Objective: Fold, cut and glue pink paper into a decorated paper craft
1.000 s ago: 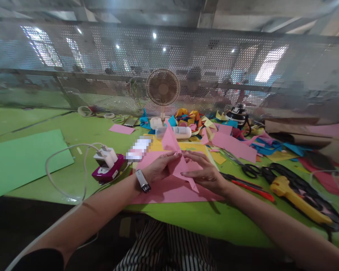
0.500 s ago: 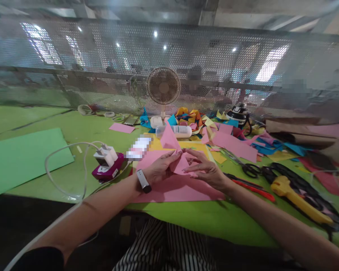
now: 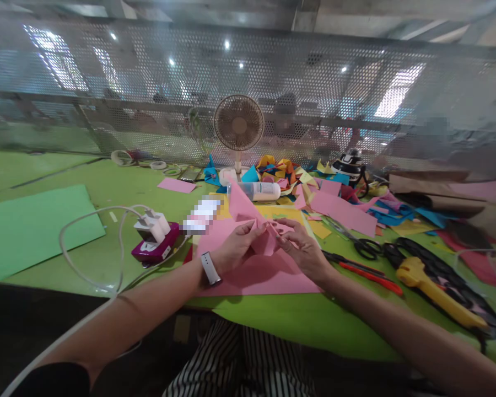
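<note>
Two hands, left hand (image 3: pixel 236 248) and right hand (image 3: pixel 301 251), meet, each grip pinching the folded pink paper (image 3: pixel 248 212).

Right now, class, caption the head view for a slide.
Left hand and right hand pinch folded pink paper piece above green table.

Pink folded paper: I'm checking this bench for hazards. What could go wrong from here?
The folded pink paper, pinched between left hand and right hand, may crease crookedly, since it is held over the loose pink sheet. The right forearm lies close to the scissors and red-handled tool; a sideways sweep could catch them.
</note>
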A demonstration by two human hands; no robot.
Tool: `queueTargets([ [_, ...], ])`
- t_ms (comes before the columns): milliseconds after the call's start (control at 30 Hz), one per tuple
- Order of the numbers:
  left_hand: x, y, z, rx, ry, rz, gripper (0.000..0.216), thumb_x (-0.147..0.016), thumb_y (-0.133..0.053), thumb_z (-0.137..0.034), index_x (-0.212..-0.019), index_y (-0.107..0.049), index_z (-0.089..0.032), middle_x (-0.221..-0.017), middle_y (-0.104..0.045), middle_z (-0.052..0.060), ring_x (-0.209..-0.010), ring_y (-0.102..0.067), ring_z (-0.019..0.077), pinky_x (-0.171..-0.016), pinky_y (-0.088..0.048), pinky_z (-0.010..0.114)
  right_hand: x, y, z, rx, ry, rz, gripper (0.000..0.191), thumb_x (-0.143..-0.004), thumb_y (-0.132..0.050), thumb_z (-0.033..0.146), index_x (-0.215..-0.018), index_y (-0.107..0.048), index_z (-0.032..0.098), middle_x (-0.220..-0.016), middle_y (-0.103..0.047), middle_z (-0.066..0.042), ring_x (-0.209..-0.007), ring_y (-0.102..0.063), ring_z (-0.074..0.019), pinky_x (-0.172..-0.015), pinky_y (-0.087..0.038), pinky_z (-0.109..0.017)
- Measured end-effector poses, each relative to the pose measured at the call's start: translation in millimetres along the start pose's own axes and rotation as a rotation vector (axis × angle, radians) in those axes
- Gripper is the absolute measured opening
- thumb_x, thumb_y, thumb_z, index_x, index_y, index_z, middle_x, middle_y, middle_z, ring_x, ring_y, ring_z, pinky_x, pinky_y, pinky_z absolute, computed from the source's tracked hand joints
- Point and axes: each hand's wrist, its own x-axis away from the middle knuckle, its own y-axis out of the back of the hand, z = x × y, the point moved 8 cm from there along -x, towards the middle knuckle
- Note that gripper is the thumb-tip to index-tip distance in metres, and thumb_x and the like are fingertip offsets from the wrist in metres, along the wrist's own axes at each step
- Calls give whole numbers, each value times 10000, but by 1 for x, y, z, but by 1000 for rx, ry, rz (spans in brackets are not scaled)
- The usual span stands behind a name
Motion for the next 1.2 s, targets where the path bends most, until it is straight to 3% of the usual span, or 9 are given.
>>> queueTargets([
  [167,3,-15,-1,46,5,152,235,-800,-631,-236,-1023,-623,-161,-937,-668,75,-781,-623,155,-717,-479,275,2,-3,-13,-70,-71,4,263,-847,-519,416,-703,-636,230,-1020,-521,-59,-1023,-512,-204,-809,-467,-342],
  [267,3,-20,-3,102,2,194,240,-845,-563,-272,-1036,-623,-139,-973,-660,107,-788,-626,175,-736,-481,304,2,-3,-11,-61,-71,4,271,-841,-526,422,-687,-633,227,-858,-532,-48,-877,-546,-187,-697,-482,-309],
  [367,2,-17,-6,95,-16,192,241,-861,-537,-300,-969,-636,-109,-926,-666,121,-737,-629,178,-696,-486,299,1,-2,-2,-30,16,52,217,-833,-550,402,-744,-671,247,-876,-544,-51,-926,-541,-193,-763,-477,-326],
  [433,1,-13,-8,92,-19,186,227,-858,-544,-292,-949,-635,-106,-901,-670,118,-731,-631,182,-681,-488,297,1,-2,6,-3,108,105,163,-813,-585,390,-862,-693,278,-1013,-549,-62,-1027,-516,-211,-843,-460,-356],
  [533,-1,-8,-6,114,26,189,206,-852,-555,-263,-961,-632,-105,-913,-670,112,-776,-632,186,-723,-485,296,1,4,15,108,243,118,234,-779,-632,381,-1003,-678,333,-1306,-427,-42,-1190,-407,-258,-952,-388,-424],
  [633,0,-10,0,117,104,228,209,-856,-549,-254,-951,-636,-89,-891,-670,114,-776,-632,179,-739,-482,288,2,9,19,175,305,95,193,-769,-650,359,-957,-694,366,-1408,-327,26,-1284,-281,-273,-1005,-322,-453],
  [767,3,-19,-3,112,64,268,224,-862,-546,-281,-916,-639,-84,-888,-667,117,-765,-631,175,-751,-479,295,1,9,16,81,239,56,88,-792,-628,336,-828,-704,313,-1386,-361,23,-1279,-305,-241,-1001,-341,-425],
  [933,4,-17,-3,133,15,144,189,-809,-624,-261,-936,-634,-121,-901,-669,82,-809,-620,163,-784,-469,289,-1,6,11,101,130,-5,178,-852,-543,332,-755,-648,225,-1215,-514,-71,-1214,-399,-225,-1009,-319,-443],
  [1200,4,-14,1,63,31,101,199,-786,-648,-312,-864,-630,-129,-796,-653,51,-688,-598,126,-628,-454,224,-2,7,4,77,34,29,196,-838,-548,341,-725,-659,226,-1212,-506,-66,-1196,-423,-215,-1003,-328,-421],
])
